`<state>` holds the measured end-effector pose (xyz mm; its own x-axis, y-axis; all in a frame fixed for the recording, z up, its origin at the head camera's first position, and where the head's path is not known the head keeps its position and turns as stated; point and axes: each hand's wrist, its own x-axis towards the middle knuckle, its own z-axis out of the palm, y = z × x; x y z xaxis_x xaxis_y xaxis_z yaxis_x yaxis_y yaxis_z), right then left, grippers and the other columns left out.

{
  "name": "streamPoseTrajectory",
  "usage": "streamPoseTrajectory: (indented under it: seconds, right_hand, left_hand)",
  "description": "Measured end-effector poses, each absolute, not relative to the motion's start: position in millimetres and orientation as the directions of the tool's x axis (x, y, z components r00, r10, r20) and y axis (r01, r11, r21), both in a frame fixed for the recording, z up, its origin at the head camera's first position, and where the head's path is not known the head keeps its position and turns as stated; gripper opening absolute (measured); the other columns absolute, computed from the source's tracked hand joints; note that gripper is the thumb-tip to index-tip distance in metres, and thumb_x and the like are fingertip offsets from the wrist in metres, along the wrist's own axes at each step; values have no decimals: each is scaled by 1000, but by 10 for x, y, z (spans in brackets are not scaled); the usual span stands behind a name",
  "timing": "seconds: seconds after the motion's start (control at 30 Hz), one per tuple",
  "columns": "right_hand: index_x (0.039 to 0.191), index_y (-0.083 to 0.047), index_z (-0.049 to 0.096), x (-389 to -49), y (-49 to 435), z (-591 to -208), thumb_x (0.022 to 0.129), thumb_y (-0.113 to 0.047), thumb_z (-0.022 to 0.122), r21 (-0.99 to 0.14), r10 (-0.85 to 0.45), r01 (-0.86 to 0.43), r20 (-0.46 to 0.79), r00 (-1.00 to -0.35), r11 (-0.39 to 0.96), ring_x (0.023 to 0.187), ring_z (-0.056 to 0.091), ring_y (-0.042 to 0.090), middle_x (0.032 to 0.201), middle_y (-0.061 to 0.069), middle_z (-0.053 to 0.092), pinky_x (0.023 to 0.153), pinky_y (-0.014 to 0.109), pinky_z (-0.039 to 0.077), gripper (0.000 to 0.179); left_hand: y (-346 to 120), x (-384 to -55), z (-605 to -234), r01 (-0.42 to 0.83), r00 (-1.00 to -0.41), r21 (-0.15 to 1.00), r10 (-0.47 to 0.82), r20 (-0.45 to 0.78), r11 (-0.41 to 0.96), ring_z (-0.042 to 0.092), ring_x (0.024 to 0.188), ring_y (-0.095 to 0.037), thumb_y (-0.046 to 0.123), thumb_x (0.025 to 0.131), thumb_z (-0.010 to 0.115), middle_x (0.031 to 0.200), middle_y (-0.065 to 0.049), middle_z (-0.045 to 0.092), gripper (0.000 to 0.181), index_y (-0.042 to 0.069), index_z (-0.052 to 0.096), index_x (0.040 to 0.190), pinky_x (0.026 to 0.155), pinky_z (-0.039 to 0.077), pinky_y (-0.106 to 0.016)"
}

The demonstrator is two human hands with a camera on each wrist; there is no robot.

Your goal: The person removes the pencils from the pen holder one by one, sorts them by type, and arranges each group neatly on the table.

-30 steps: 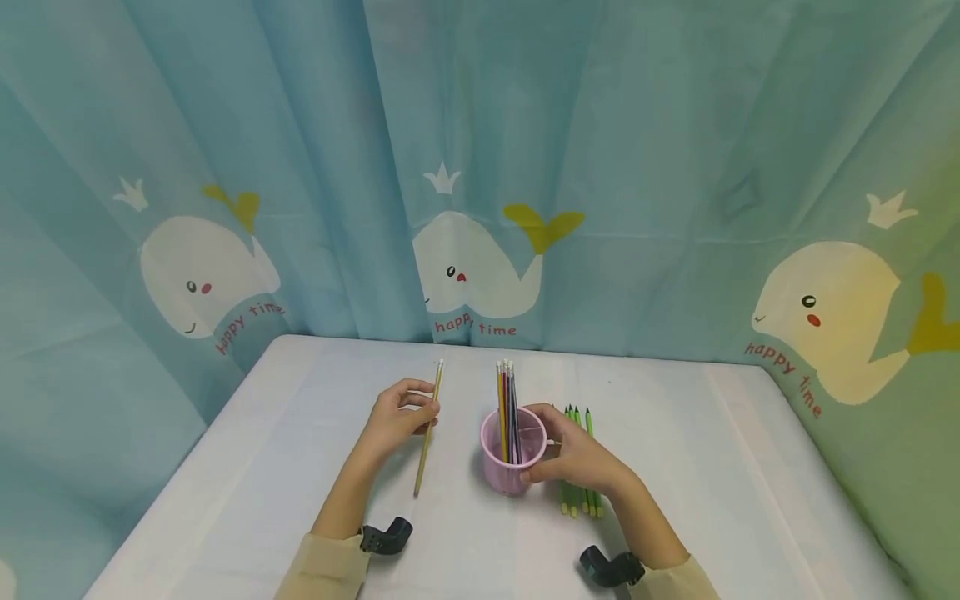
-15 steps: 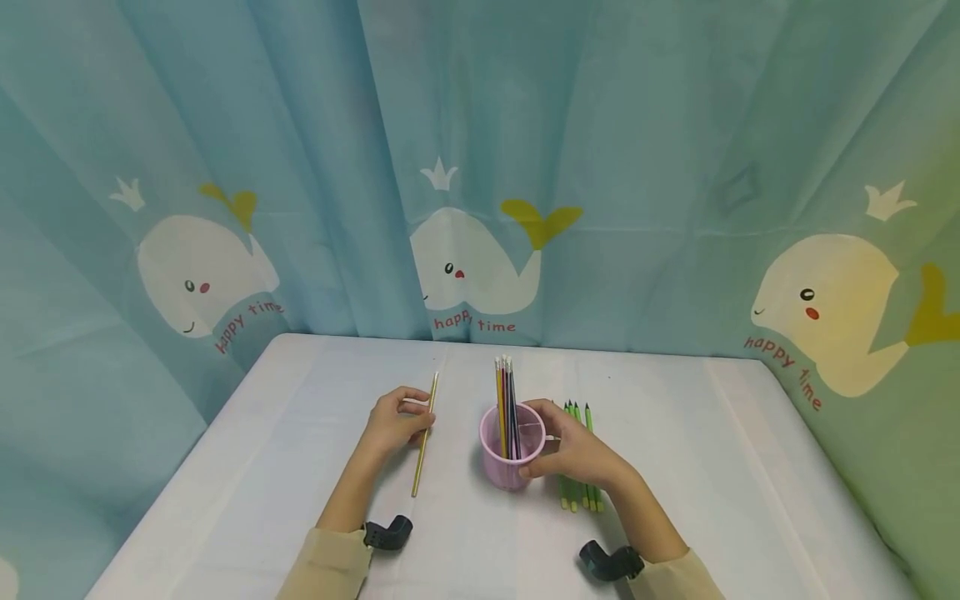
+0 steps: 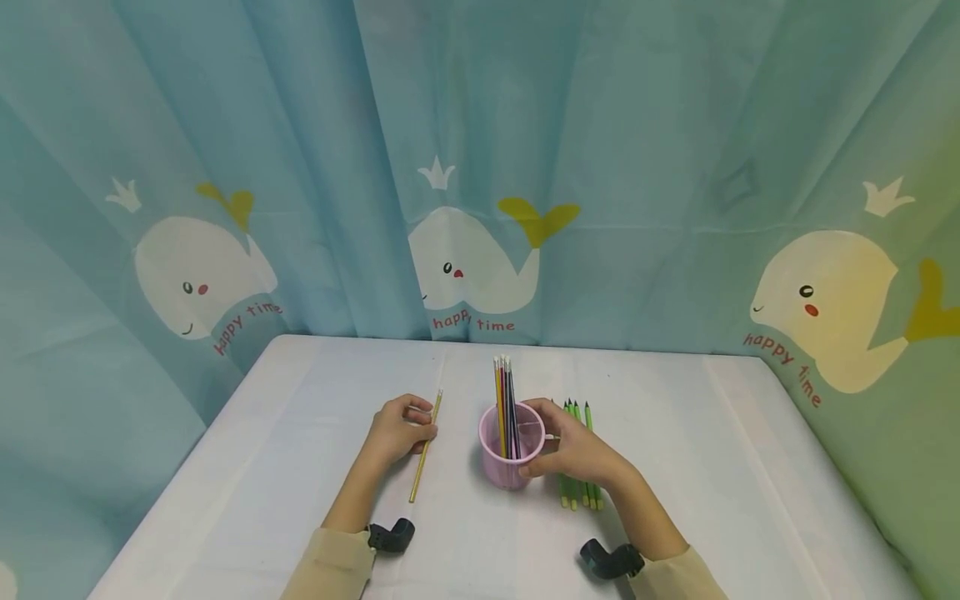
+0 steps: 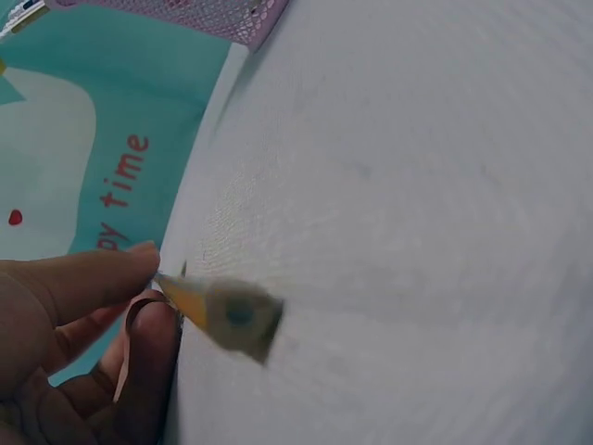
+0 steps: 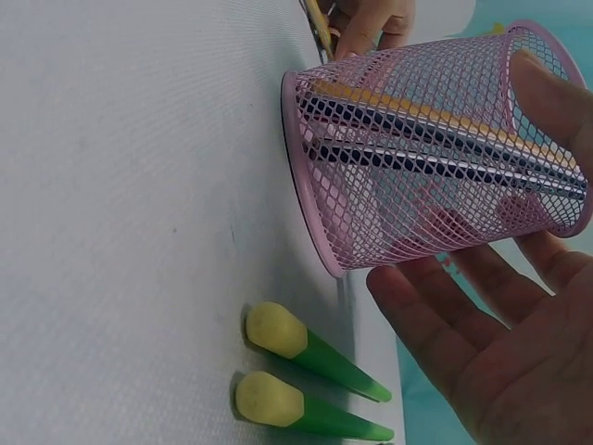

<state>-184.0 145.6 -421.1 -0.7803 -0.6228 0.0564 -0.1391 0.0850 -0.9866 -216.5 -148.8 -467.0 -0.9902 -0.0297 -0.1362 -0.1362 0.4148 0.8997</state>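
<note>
A whale-printed curtain point(image 3: 645, 125) is hanging behind the white tabletop point(image 3: 675, 433). The right hand point(image 3: 573, 450) is gripping a pink mesh cup point(image 3: 504, 473) near its rim, while the left hand point(image 3: 395, 432) is pinching a slanting gold pencil point(image 3: 422, 462) to the cup's left. Several upright pencils point(image 3: 499, 408) are standing inside the cup; green pencils point(image 3: 586, 493) are lying just to its right.

A curtained-off nook, home or studio unclear: a blue-green curtain point(image 3: 645, 125) with whale prints point(image 3: 487, 279) closes in the far, left and right sides of a white table point(image 3: 697, 467).
</note>
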Motion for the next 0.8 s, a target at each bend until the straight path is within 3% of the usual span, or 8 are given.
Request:
streamPoseTrajectory:
  seconds: [0.53, 0.8]
  right_hand:
    - [132, -3, 38, -1846, 1456, -4193, 65, 4, 77, -988, -621, -132, 51, -782, 86, 116, 45, 40, 124, 20, 48, 94, 54, 41, 78]
    - [131, -3, 39, -1820, 1461, -4221, 66, 2, 77, -985, -619, -147, 60, -783, 90, 115, 45, 40, 124, 20, 49, 92, 55, 42, 77]
  left_hand:
    - [-1492, -2161, -4543, -108, -993, 894, -7, -116, 435, 60, 62, -18, 7, 75, 74, 87, -7, 61, 32, 6, 61, 104, 54, 53, -30]
    - [-1445, -2056, -4327, 119, -989, 892, 134, 66, 436, 61, 75, -16, 18, 79, 73, 93, -1, 64, 30, 13, 62, 106, 62, 52, -29]
